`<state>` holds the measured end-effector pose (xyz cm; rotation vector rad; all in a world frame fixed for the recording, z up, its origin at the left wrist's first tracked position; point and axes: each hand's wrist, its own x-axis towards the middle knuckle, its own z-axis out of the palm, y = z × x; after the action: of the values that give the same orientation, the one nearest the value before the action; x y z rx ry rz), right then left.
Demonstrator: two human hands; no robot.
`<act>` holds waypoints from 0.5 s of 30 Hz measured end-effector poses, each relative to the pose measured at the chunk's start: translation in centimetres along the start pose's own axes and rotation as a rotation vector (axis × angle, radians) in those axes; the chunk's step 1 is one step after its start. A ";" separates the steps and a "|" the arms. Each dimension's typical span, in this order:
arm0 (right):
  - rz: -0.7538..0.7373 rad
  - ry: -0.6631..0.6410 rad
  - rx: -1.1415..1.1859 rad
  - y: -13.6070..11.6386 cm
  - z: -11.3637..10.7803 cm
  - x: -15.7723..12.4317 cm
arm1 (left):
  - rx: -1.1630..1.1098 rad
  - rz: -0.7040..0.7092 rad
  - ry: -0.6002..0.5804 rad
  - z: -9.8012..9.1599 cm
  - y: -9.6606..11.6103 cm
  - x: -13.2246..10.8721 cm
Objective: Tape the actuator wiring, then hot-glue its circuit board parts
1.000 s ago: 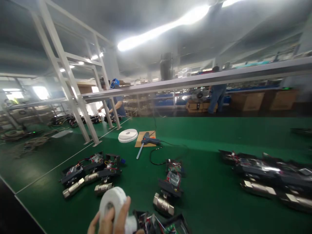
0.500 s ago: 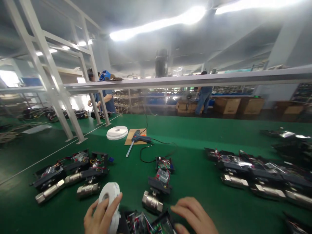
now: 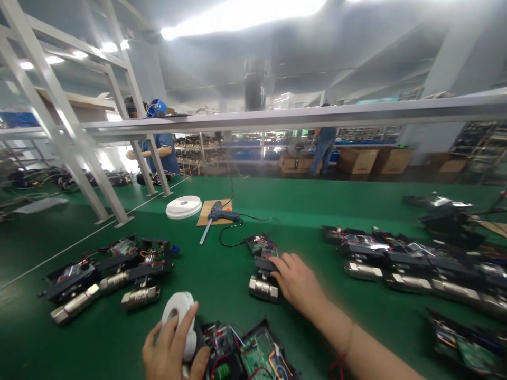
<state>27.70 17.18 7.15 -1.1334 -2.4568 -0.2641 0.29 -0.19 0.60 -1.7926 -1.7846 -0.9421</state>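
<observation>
Tape roll (image 3: 182,303), white, round, clamped in left hand (image 3: 169,345). Right hand (image 3: 297,282) touches black-topped silver-metal valve (image 3: 263,288), grip unclear. Likely heavy; grab below that hand.

middle lane: green tabletop (image 3: 212,269) is left open between the leftward cluster of black-cased silver metal valves (image 3: 119,260) and the right hand (image 3: 295,279).
right side: passage is blocked by a row of similar black-cased units (image 3: 412,259).
far reach: the surface is crossed by a looped black cord (image 3: 221,236); height is limited by a long white metal shelf (image 3: 301,117).
</observation>
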 end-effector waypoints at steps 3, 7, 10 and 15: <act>0.023 -0.004 -0.036 2.3 -0.9 -1.7 | 0.010 0.010 -0.023 -0.3 0.0 0.0; 0.030 0.003 -0.060 4.4 -2.1 -5.0 | 0.049 0.049 -0.053 -0.5 -0.3 -0.2; 0.011 0.047 -0.040 5.3 -3.5 -7.7 | 0.077 0.021 -0.049 -0.7 -0.1 -0.1; -0.019 0.098 0.046 5.7 -6.5 -11.9 | 0.084 0.007 -0.049 -0.9 0.3 -0.2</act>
<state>40.85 10.57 7.62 -1.0534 -2.3759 -0.2607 0.47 -1.01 1.17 -1.7820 -1.8189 -0.8149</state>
